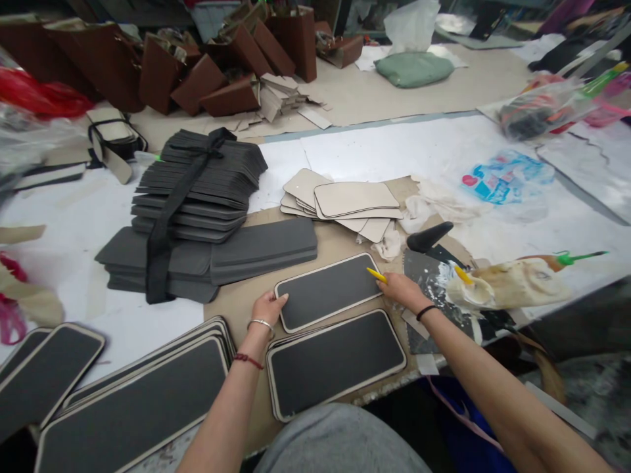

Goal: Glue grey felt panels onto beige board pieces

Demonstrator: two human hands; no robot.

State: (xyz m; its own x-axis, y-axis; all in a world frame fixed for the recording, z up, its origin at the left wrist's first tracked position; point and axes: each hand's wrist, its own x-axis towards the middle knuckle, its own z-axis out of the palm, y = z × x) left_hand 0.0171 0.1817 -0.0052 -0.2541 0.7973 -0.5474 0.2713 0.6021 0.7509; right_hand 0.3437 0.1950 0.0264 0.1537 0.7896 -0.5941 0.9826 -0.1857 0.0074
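My left hand point(266, 310) grips the left end of a dark grey panel with a pale border point(330, 289), thumb on its top face and the other fingers mostly hidden. In my right hand point(400, 289) is a slim yellow pointed tool point(376, 274), its tip over the panel's right end. Just below this panel lies a small stack of similar bordered panels point(338, 358). Pale rounded pieces point(357, 199) are piled beyond the panel. Next to them, grey foam-like pieces point(263, 246) lie against a bundle tied with a black strap point(167, 230).
Right of my right hand are a glue-smeared dark board point(428, 279), a whitish bottle point(522, 282) on its side and a black handle-like object point(430, 236). More bordered panels point(142, 401) lie at lower left. Brown bags point(236, 59) stand at the back.
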